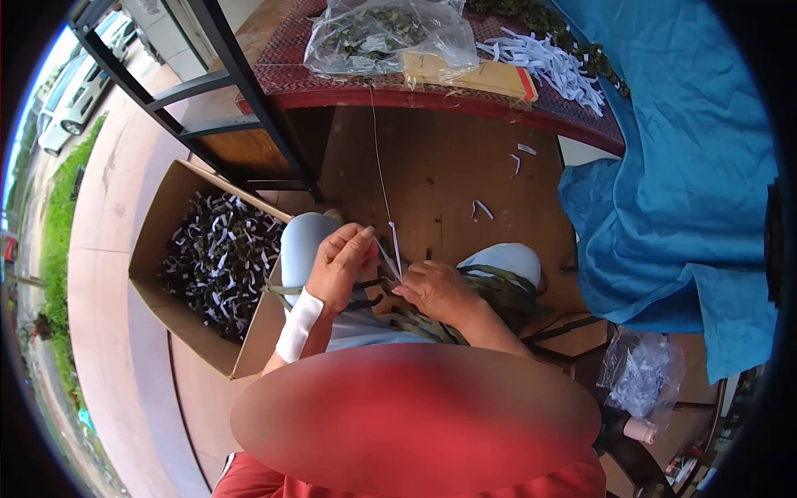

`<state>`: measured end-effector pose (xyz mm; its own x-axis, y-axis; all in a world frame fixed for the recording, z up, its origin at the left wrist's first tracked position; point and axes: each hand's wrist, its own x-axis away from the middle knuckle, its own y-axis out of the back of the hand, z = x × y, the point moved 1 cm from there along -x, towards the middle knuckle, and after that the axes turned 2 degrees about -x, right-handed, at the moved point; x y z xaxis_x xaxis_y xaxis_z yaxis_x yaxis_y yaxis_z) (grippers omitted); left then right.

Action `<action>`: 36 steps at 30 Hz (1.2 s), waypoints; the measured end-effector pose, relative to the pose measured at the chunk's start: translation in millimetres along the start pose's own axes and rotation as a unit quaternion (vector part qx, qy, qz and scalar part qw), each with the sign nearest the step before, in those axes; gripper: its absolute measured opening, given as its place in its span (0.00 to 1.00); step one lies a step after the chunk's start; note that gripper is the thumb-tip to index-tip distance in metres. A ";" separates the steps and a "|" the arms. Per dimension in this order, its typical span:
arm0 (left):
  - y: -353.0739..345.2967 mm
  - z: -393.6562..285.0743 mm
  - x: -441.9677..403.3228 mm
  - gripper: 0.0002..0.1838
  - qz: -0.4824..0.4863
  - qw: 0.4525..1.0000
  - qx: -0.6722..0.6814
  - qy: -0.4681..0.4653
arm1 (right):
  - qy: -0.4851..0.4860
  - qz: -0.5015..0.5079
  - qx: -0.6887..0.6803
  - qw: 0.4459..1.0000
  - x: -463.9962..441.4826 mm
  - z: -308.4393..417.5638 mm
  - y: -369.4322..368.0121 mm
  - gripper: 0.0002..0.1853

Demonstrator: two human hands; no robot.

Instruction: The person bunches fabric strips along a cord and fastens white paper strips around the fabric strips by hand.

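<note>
My left hand (340,261), with a white band round its wrist, is closed in a pinch on a narrow white strip (395,242) above my lap. The strip slants down to my right hand (438,290), whose thumb and fingers are closed on its lower part. A thin cord (379,158) runs from the table edge down to the strip's upper end. Dark green straps (498,286) lie across my lap, under and beside my right hand. Whether my fingers also hold a green strap I cannot tell.
A cardboard box (149,278) full of dark pieces with white strips stands at left. On the table (286,50) lie a plastic bag (374,33), a yellow card (465,79) and white strips (548,66). Blue cloth (664,207) hangs at right, near a bag of white scraps (643,378).
</note>
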<state>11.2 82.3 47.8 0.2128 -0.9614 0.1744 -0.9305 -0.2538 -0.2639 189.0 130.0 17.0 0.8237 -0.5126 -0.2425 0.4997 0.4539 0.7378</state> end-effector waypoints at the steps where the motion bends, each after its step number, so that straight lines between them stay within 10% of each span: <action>1: -7.1 7.6 2.0 0.14 0.055 0.997 -0.042 -0.028 | 0.007 -0.005 0.029 1.000 -3.7 -2.9 4.2 0.08; 6: -4.7 46.9 16.9 0.15 0.101 0.989 -0.082 0.066 | 0.007 -0.017 0.147 0.989 -22.2 -26.0 34.5 0.04; 14: 21.6 40.9 -0.3 0.15 0.020 0.995 -0.097 0.009 | -0.012 -0.003 0.007 1.000 -110.9 -57.1 56.3 0.01; 29: 43.7 27.1 -34.9 0.14 -0.022 0.994 -0.061 -0.085 | 0.105 0.101 0.140 0.979 -112.4 -4.3 58.0 0.06; 36: 36.2 31.0 -43.3 0.12 0.021 0.995 -0.054 -0.080 | -0.135 0.053 -0.314 0.938 -139.1 -45.1 47.6 0.08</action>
<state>-22.4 111.5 1.3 0.2089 -0.9779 0.0105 -0.9644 -0.2077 -0.1637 110.3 255.8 57.4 0.8222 -0.5675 0.0433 0.5475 0.8094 0.2124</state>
